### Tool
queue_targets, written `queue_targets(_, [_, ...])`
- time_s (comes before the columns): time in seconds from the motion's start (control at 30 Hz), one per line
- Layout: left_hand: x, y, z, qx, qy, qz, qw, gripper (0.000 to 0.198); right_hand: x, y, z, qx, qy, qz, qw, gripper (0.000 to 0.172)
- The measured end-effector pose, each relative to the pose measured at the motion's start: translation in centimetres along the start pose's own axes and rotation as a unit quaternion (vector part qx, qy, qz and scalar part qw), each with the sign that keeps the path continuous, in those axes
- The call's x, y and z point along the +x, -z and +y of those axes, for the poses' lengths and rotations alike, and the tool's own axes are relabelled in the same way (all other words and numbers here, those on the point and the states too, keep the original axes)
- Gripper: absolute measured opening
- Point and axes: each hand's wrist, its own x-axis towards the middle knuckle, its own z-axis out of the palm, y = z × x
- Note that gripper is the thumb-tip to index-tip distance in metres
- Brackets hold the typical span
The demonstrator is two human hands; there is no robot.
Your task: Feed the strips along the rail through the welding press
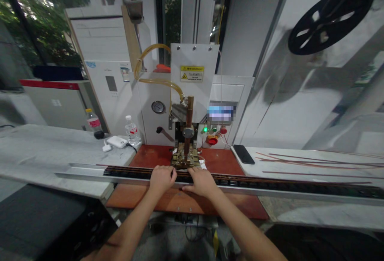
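A long silver metal channel (294, 195) lies across the front of a machine. In it runs a black strip (246, 182) with thin copper-coloured rods (127, 169) along it. My left hand (163, 178) curls its fingers over the channel, just left of the machine's brass-coloured fixture (177, 158). To the right, my right hand (201, 181) grips the same channel, fingertips on top and thumb at the near side. Above the fixture stands an upright copper bar (189, 113), its lower end close to my fingertips. What lies under my fingers is hidden.
Behind stands a white machine head (194, 59) with a pressure gauge (158, 107) and a red-yellow switch (212, 140). On the left table are a cola bottle (95, 123), water bottle (132, 131) and white power bank (117, 142). A phone (243, 154) and loose rods (315, 163) lie right.
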Motion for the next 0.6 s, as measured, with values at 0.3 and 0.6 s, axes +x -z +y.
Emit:
queue_targets(0.3, [0.0,-0.5,-0.1,0.009,-0.002,0.006,1.000,0.038,3.0,-2.3,-4.4,-0.023,-0.013,0.038,0.999,0.051])
queue_targets(0.6, [0.0,-0.4,-0.2,-0.005,-0.002,0.011,1.000,0.039,2.7,-2.3,-4.2,-0.027,-0.004,0.042,0.999,0.051])
